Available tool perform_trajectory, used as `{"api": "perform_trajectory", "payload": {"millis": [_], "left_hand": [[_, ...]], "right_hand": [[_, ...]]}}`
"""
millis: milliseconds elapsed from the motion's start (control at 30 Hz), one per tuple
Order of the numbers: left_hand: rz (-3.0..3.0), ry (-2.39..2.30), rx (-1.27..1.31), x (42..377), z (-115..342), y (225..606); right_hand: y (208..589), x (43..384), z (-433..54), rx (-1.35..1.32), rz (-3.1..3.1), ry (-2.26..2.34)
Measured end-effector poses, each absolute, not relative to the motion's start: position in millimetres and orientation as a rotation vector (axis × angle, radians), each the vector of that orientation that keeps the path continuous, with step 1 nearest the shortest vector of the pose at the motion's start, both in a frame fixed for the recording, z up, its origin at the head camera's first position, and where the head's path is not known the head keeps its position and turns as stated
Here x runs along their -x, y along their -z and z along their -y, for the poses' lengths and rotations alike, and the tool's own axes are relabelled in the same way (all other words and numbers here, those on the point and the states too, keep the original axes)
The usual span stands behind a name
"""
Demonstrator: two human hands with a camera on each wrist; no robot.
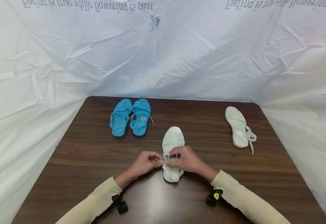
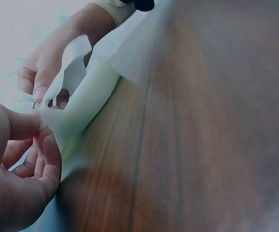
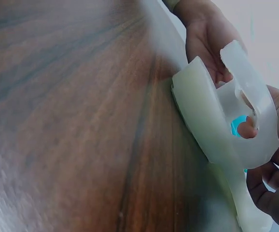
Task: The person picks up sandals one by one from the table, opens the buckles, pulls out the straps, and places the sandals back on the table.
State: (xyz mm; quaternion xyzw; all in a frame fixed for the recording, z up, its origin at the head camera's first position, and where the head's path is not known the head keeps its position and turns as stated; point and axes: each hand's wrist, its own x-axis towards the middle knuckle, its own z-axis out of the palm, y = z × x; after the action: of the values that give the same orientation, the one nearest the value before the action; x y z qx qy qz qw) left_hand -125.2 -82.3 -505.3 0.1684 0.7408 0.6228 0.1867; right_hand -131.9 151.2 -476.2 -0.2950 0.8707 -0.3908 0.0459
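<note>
A white sandal (image 1: 173, 137) lies sole down on the table, toe pointing away from me. My left hand (image 1: 145, 164) is at its left side, thumb and fingertips pinching the end of the ankle strap by the small metal buckle (image 1: 167, 156). From the right, my right hand (image 1: 188, 159) reaches over the sandal and pinches the strap at the buckle. In the left wrist view the strap (image 2: 74, 60) stands up in a loop above the heel. The right wrist view shows the same strap (image 3: 248, 72) arching beside my fingers. Fingertips partly hide the buckle.
A second white sandal (image 1: 236, 126) lies at the right, its strap hanging loose over the brown table (image 1: 207, 124). Two blue sandals (image 1: 119, 119) stand side by side at the back left. Behind the table hangs a white plastic sheet (image 1: 179, 62) with printed text.
</note>
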Motion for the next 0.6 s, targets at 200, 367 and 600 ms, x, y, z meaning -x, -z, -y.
{"api": "perform_trajectory", "payload": {"millis": [200, 367, 600], "left_hand": [[-2.093, -1.767, -0.446, 127.2, 75.7, 504.5], [-2.081, -1.785, -0.421, 126.5, 76.0, 503.4], [-2.075, -1.748, -0.340, 119.6, 80.1, 499.0]], "right_hand": [[478.3, 131.6, -152.4, 0.927, -2.672, 1.188], [478.6, 130.4, -152.2, 0.905, -2.669, 1.201], [477.9, 129.5, -153.1, 0.888, -2.694, 1.209]]}}
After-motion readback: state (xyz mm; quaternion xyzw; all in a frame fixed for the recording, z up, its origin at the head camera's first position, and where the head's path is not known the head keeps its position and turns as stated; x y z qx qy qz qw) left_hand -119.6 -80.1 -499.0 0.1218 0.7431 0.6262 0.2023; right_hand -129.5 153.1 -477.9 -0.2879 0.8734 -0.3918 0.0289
